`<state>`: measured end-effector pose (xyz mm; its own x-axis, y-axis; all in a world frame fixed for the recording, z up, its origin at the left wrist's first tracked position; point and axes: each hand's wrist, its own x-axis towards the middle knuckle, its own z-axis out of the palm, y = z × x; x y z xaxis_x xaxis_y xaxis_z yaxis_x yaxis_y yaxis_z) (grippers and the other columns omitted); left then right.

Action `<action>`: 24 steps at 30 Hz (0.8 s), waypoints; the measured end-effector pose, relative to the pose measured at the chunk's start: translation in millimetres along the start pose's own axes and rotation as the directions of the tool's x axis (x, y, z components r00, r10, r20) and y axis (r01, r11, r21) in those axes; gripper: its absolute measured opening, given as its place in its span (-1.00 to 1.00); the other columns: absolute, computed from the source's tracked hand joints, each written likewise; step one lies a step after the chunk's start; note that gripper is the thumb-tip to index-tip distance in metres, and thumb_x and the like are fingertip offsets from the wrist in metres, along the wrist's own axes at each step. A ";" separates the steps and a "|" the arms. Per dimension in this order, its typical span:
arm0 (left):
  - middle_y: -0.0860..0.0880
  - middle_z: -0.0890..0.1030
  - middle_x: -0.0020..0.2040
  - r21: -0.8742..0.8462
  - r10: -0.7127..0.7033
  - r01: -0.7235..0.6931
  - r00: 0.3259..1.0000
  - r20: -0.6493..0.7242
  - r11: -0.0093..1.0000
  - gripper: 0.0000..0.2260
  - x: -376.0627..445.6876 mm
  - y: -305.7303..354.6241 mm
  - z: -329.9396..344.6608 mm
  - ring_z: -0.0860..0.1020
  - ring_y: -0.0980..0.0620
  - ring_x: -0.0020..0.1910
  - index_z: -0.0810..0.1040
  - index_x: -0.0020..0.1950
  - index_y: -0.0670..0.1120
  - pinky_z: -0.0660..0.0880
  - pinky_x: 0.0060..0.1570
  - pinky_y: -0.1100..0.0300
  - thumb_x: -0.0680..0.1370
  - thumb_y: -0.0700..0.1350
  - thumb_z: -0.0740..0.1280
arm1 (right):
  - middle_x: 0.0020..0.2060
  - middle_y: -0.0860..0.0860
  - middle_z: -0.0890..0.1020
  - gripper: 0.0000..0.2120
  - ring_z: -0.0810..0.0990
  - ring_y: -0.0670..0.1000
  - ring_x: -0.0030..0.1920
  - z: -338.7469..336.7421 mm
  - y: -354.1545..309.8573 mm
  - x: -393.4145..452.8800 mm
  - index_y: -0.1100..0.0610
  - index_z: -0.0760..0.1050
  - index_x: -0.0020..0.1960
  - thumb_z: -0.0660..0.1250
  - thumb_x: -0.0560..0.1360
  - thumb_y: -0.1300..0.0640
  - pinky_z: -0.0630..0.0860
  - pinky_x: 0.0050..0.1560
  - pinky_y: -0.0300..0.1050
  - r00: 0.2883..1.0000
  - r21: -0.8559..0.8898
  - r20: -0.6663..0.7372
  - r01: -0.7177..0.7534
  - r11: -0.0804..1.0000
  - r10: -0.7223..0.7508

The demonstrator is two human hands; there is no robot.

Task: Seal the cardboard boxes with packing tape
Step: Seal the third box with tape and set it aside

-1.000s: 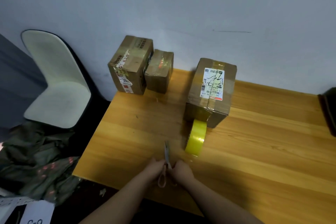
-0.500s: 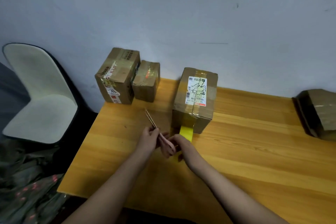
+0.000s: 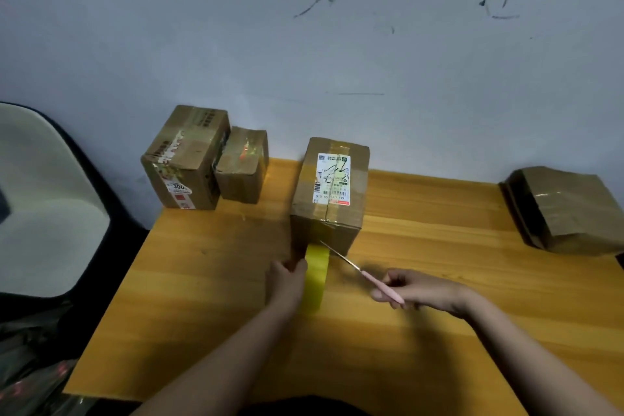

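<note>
- While the left hand is holding the yellow tape roll upright on the table, its fingers are curling against the roll's left side; this appears to be keeping the strip taut.
- A short strip is running from the roll up onto the front face of the labelled box, so the roll is standing just in front of that box and touching it by the tape.
- The right hand is pinching the pink handles of the scissors, fingers curled round them; the blades are pointing at the strip near the box's lower edge, likely to cut it there. Whether the blades are parted cannot be told.
- Two more boxes are sitting against the wall at the table's far left, well apart from the work.
- Another box is lying tilted at the far right.
</note>
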<state>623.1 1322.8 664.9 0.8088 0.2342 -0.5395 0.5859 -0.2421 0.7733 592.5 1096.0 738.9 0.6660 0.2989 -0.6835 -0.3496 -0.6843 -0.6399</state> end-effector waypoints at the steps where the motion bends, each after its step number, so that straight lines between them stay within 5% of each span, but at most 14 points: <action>1: -0.21 0.50 0.25 0.015 -0.043 0.042 0.998 0.054 0.999 -0.57 2.9 -3.6 4.6 0.48 -0.17 0.20 0.42 0.27 -0.25 0.41 0.19 0.03 0.55 0.03 0.33 | -0.28 -0.10 0.50 -0.42 0.39 -0.16 -0.33 -4.9 5.4 -4.2 0.05 0.42 -0.03 0.39 0.24 -0.39 0.25 -0.34 -0.30 0.999 -0.050 0.003 -0.045 0.998 0.045; 4: -0.21 0.29 0.47 -0.068 -0.101 0.119 0.969 0.224 0.991 -0.37 0.2 -2.8 16.3 0.28 -0.17 0.44 0.17 0.51 -0.24 0.23 0.38 0.05 0.58 0.07 0.29 | -0.15 -0.04 0.50 -0.36 0.40 -0.07 -0.21 -15.1 18.5 -2.7 0.07 0.40 -0.05 0.40 0.15 -0.40 0.30 -0.20 -0.24 0.993 -0.108 -0.026 -0.116 0.987 0.113; 10: -0.17 0.28 0.49 -0.113 -0.070 0.102 0.962 0.262 0.988 -0.43 4.3 -13.9 16.6 0.29 -0.12 0.44 0.17 0.52 -0.20 0.27 0.30 0.14 0.61 0.02 0.25 | -0.13 -0.09 0.51 -0.48 0.43 -0.10 -0.14 -27.9 15.5 21.4 0.07 0.37 -0.05 0.47 0.31 -0.29 0.29 -0.12 -0.16 0.989 -0.136 -0.073 -0.140 0.981 0.131; 15: -0.08 0.44 0.20 -0.126 -0.036 0.075 0.958 0.284 0.989 -0.59 1.0 -7.3 12.8 0.43 0.02 0.09 0.30 0.42 -0.21 0.43 -0.17 0.33 0.63 -0.07 0.23 | -0.22 -0.06 0.47 -0.56 0.38 -0.05 -0.21 -31.7 3.3 41.1 0.06 0.36 -0.07 0.46 0.38 -0.23 0.27 -0.17 -0.15 0.995 -0.163 0.019 -0.096 0.982 0.101; 19: -0.15 0.54 0.24 -0.167 -0.042 0.092 0.959 0.281 0.982 -0.65 3.4 -13.3 14.9 0.53 -0.09 0.11 0.41 0.33 -0.15 0.47 0.04 0.09 0.60 -0.03 0.27 | -0.23 -0.03 0.47 -0.55 0.38 -0.04 -0.21 -36.7 -3.3 56.5 0.06 0.36 -0.10 0.46 0.35 -0.25 0.28 -0.17 -0.15 0.997 -0.201 0.035 -0.056 0.978 0.064; 24: -0.07 0.54 0.03 -0.192 -0.023 0.082 0.956 0.292 0.978 -0.79 4.4 -14.9 13.7 0.52 0.04 -0.12 0.42 0.22 -0.09 0.43 -0.24 0.28 0.62 -0.06 0.25 | -0.26 -0.01 0.50 -0.67 0.41 -0.08 -0.29 -41.1 -13.5 74.2 0.10 0.43 -0.10 0.48 0.42 -0.08 0.33 -0.26 -0.26 0.999 -0.198 0.051 0.000 0.980 0.010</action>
<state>618.6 1314.5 646.4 0.7744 -0.0450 -0.6311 0.6300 -0.0369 0.7757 673.8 1100.2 711.3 0.6279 0.3255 -0.7069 -0.2122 -0.8023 -0.5579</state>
